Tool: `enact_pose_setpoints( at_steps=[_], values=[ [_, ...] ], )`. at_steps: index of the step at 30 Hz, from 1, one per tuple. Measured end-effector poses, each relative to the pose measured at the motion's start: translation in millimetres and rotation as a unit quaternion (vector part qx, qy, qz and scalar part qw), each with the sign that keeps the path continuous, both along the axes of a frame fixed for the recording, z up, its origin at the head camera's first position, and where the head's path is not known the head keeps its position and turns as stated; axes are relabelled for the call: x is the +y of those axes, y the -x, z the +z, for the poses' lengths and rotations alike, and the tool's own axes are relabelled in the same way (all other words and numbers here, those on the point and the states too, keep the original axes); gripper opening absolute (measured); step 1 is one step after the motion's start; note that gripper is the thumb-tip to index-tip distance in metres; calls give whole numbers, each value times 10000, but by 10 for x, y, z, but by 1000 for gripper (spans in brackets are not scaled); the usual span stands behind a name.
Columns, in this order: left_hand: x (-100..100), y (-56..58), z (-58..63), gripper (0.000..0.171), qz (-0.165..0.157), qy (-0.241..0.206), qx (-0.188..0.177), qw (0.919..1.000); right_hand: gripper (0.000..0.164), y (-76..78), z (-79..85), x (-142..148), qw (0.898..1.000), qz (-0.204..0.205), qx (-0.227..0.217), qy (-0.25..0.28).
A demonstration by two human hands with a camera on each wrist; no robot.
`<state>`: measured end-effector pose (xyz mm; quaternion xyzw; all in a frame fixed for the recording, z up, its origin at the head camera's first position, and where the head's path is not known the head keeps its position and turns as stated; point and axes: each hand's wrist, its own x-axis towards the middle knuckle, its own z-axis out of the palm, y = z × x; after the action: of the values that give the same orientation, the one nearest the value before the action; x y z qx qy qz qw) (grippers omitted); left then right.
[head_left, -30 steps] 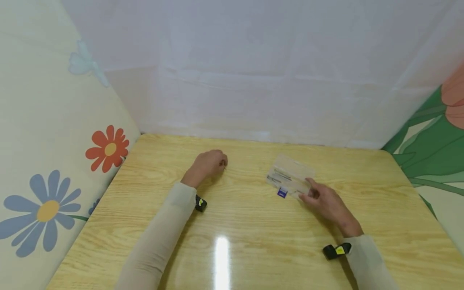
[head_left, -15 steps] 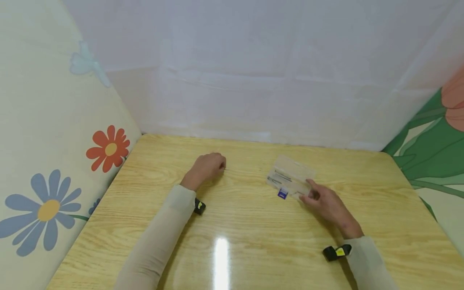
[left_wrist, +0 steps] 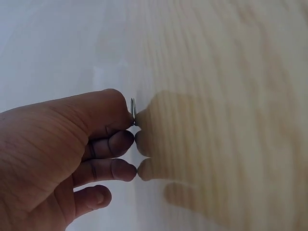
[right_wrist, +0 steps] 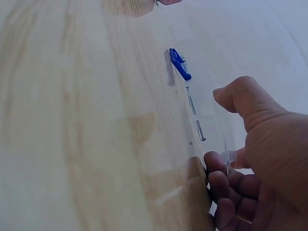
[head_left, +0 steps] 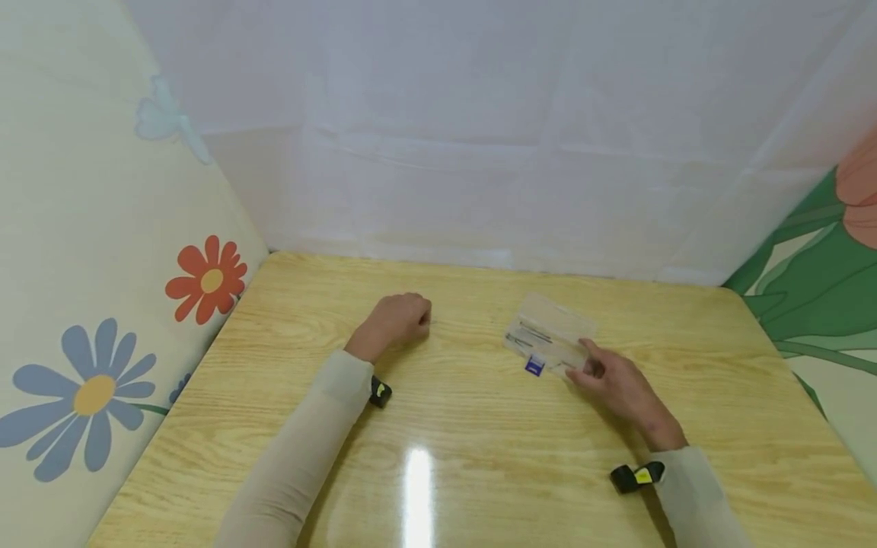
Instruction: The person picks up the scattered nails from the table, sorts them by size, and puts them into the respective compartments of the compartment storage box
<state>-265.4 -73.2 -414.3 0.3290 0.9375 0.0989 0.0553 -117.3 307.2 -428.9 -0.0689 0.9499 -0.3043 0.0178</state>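
Note:
On the right half of the table lies a clear plastic box (head_left: 558,327), lid laid back, with several thin dark nail-like pieces (head_left: 534,332) inside and a blue latch (right_wrist: 180,64) at its front. My right hand (head_left: 613,380) grips the box's near right corner between thumb and curled fingers. Left of the box, my left hand (head_left: 397,320) is down at the tabletop with curled fingers. Its fingertips pinch a thin metal nail (left_wrist: 133,110) against the surface; most of the nail is hidden by the hand.
The wood-grain table (head_left: 479,441) reflects a bright light streak near its front. A white sheet (head_left: 438,152) hangs behind the table, and flower-printed cloths (head_left: 89,228) stand at the left and right sides. Black wrist cameras (head_left: 636,476) sit under both forearms.
My left hand has lowered slightly toward me, and its fingers have turned, so the nail's tip shows less. The right hand and the box have stayed where they were.

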Motion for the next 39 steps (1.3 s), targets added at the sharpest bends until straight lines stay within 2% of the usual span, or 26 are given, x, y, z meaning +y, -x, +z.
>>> enact_pose_setpoints(
  at_steps=[21, 26, 33, 39],
  values=[
    [-19, -62, 16, 13, -150, 88, -31, 9998, 64, -17, 33, -13, 10000, 28, -26, 34],
    [-6, -82, 36, 13, -234, 113, 75, 9996, 64, -17, 31, -14, 10000, 33, -20, 24],
    [56, -130, 42, 15, -448, -66, 198, 9988, 66, -9, 20, -5, 10000, 52, -23, 18],
    [222, -194, 110, 19, -740, -313, 393, 9960, 67, -3, 7, -3, 10000, 28, -22, 27]
  ],
)
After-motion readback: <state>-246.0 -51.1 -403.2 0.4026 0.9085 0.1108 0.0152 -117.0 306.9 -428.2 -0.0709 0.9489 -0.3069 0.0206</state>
